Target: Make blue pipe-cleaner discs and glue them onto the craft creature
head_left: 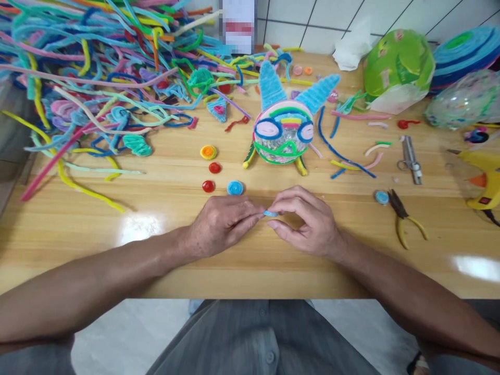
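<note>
A small light-blue pipe cleaner coil (270,213) is seen edge-on between my two hands, low over the table. My left hand (228,221) pinches its left side, thumb against fingers. The curved fingers of my right hand (307,219) meet its right side, with the thumb just beneath. Behind my left hand lie a flat blue coil (235,188), two red coils (208,186) and a yellow-and-orange coil (208,152). Farther back stands a clear round figure (279,146) with blue pointed ears, blue-ringed eyes and a green mouth.
Tangled pipe cleaners (97,78) heap over the back left. On the right are yellow-handled pliers (402,216), another blue coil (382,197), a metal tool (410,159) and a yellow glue gun (484,177). A green ball-like piece (398,67) stands by the tiled wall.
</note>
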The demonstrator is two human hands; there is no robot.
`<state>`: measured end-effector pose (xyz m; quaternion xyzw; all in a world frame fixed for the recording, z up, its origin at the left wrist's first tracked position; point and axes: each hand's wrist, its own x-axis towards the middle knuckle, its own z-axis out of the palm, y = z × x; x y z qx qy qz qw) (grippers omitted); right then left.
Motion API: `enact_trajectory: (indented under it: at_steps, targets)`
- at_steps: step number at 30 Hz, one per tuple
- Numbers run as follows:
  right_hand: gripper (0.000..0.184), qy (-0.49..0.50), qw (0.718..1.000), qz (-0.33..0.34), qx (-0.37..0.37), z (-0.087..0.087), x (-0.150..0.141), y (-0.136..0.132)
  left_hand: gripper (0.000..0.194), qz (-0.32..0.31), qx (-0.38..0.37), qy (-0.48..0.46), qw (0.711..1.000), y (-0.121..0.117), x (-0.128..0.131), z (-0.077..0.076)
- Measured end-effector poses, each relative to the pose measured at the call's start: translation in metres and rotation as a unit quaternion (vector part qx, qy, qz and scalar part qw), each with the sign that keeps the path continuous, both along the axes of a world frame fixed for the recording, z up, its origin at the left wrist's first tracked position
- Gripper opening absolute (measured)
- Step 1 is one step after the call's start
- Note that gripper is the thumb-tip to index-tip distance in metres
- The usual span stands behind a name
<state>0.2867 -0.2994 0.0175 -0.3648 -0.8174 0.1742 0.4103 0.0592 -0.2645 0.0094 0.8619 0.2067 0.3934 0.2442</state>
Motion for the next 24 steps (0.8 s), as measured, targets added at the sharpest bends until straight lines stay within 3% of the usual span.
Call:
enact_trajectory:
  at_steps: [24]
  targets:
    - [0.014, 0.006, 1.000, -0.009, -0.014, 0.0016, -0.0012, -0.0004, 0.007, 0.005, 0.007, 0.010, 1.000, 0.0005, -0.0015, 0.0013]
